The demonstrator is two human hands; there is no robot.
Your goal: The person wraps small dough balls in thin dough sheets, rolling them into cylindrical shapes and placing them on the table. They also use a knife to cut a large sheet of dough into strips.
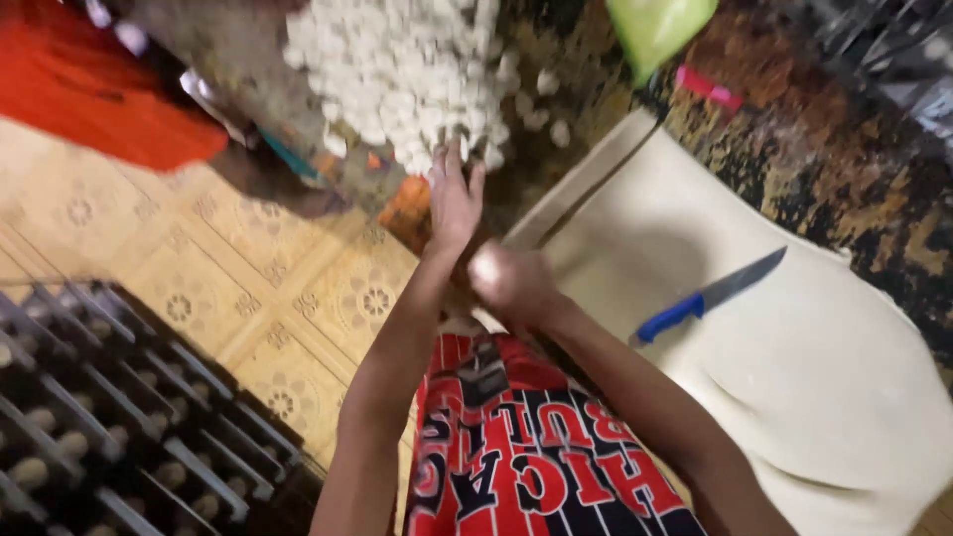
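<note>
My left hand (454, 199) is stretched out flat, fingers apart, its fingertips touching the near edge of a heap of small white dough pieces (397, 69). My right hand (511, 280) is blurred and curled into a fist just beside the left wrist, at the corner of a large pale sheet of dough (794, 367). Whether the fist holds a dough piece I cannot tell. A knife with a blue handle (707, 296) lies on the sheet to the right of my right hand.
A dark speckled stone counter (844, 149) carries the dough. A green plastic object (657, 28) and a small pink item (707, 87) lie at the far edge. Below are a patterned tile floor (248, 288), a dark metal rack (109, 417) and an orange cloth (89, 89).
</note>
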